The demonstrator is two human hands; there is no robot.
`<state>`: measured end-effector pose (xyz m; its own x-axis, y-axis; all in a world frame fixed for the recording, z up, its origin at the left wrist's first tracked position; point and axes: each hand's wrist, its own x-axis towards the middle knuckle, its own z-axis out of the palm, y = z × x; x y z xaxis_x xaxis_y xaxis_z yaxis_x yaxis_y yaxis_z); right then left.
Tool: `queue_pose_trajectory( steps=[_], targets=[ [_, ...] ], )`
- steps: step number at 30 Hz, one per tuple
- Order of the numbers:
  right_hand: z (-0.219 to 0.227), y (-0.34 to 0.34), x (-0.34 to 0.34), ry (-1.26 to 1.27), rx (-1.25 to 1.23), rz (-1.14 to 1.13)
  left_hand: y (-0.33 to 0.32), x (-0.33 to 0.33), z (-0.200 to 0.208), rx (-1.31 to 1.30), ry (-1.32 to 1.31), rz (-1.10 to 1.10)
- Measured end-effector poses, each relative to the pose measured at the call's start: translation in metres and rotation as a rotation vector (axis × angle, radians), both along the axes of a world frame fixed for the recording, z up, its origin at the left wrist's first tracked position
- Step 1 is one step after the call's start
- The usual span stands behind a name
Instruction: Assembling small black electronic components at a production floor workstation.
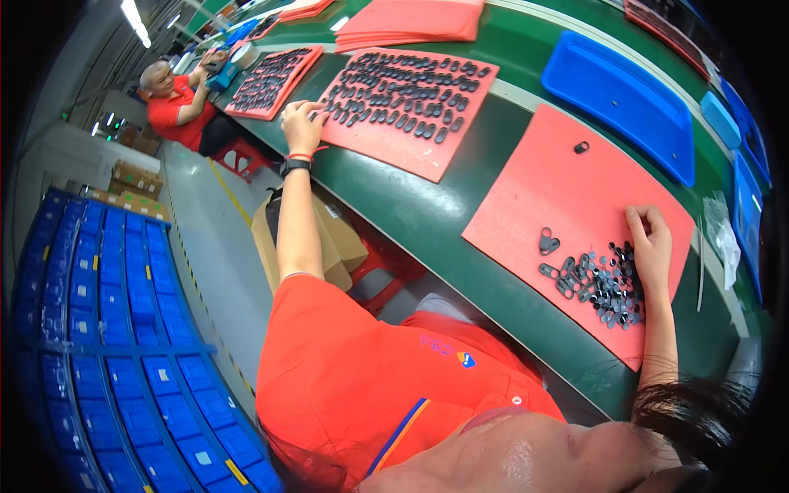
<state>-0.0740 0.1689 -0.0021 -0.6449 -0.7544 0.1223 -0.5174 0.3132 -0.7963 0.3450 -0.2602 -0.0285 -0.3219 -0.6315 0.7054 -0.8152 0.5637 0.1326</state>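
Green bench top [394, 197] with coral foam sheets [542, 181], a blue tray [616, 107], a crumpled clear bag [721, 238]

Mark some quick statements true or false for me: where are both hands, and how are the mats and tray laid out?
1. The left hand is at the left edge of the mat with rows of dark oval parts. True.
2. The right hand is over the blue tray. False: it is at the right mat, beside the pile of small round discs.
3. The blue tray lies beyond the right mat. True.
4. Both mats are green. False: they are pinkish-red; the table is green.
5. One dark part lies on the right mat, apart from the pile. True.
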Motion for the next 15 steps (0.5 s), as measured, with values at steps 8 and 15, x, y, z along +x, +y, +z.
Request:
queue_pose_trajectory(
  steps=[8,15],
  targets=[
    [0.0,-0.001,-0.006,-0.156,-0.088,0.028,0.054,-0.124,0.031,0.238,0.457,-0.472],
    [0.012,0.007,0.004,0.253,-0.14,0.076,0.179,-0.279,0.041,0.299,-0.035,-1.074]
  ],
)
